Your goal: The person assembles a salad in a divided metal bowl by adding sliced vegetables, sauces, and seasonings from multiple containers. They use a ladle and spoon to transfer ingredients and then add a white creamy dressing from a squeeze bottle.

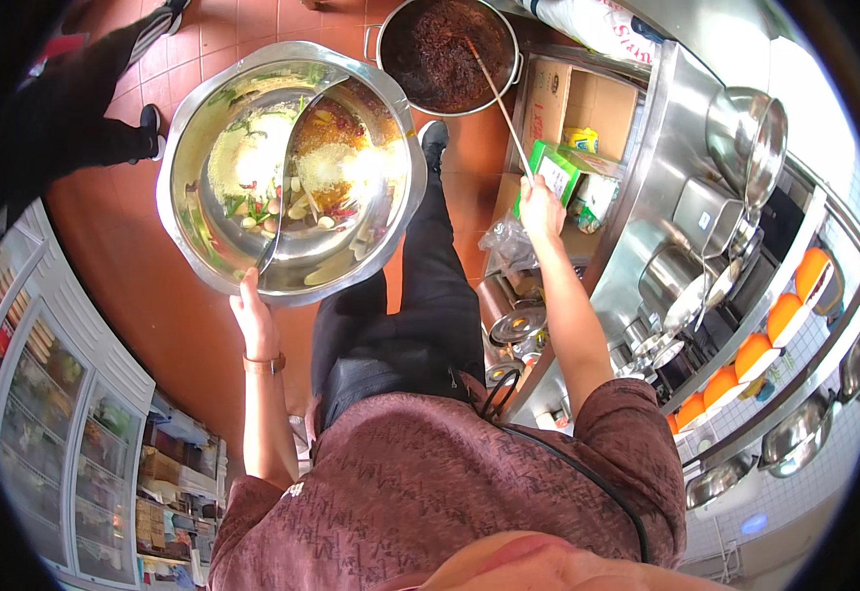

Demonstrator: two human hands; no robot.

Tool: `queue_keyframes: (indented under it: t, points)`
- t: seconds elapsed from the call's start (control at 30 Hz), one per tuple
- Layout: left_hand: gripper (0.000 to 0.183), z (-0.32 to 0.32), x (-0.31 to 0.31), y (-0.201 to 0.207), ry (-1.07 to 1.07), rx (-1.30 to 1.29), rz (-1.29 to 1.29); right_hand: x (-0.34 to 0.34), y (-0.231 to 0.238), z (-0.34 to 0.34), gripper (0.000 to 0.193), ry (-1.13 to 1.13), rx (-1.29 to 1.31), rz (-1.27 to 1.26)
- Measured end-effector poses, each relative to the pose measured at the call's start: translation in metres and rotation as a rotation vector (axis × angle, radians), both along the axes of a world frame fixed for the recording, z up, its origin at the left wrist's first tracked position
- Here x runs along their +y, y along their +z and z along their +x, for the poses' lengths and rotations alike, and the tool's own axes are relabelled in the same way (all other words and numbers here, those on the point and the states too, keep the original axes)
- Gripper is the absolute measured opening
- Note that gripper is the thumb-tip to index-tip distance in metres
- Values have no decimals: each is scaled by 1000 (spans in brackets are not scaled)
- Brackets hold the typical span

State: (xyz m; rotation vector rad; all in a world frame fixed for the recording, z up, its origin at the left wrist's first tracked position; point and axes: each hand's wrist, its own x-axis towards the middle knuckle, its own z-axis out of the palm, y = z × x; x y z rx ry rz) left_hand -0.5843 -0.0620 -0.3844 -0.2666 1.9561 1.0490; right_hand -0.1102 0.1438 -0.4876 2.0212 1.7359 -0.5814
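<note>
My left hand (pixel 252 310) grips the near rim of a divided steel hot pot (pixel 381 261), held up in front of me. A curved wall (pixel 290 143) splits the pot in two. Pale slices and green pieces lie in its left half; reddish-orange seasoning and pale pieces lie in the right, partly lost in glare. My right hand (pixel 541 209) is closed round a long-handled utensil (pixel 504 108) that slants away to the far left. Its far end is hidden in dark red, chili-like contents of a large two-handled stockpot (pixel 381 51) on the floor.
A steel counter (pixel 647 187) runs along the right, with an open cardboard box (pixel 602 103) and a green box (pixel 553 167) on the shelf beside it. Steel pans (pixel 745 143) and orange-and-white bowls (pixel 783 320) stand further right. Glass-door fridges (pixel 41 394) are at left. Another person's leg (pixel 85 138) is at far left.
</note>
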Motion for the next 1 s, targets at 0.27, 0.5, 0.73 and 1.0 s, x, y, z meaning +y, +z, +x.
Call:
queue_keyframes:
  t: [0.27,0.5,0.73,1.0]
  points:
    - [21,-9,6,-12,-90,18,78,56,4,17,42,97,-129,-279]
    - [21,-5,-1,-10,-80,-45,77,4,-40,10,40,61,135,-453]
    - [32,6,-16,-16,9,-70,81,-24,-10,-26,32,77,203,-175]
    - [35,7,-26,-21,18,-82,68,-40,27,-35,39,-117,227,-218]
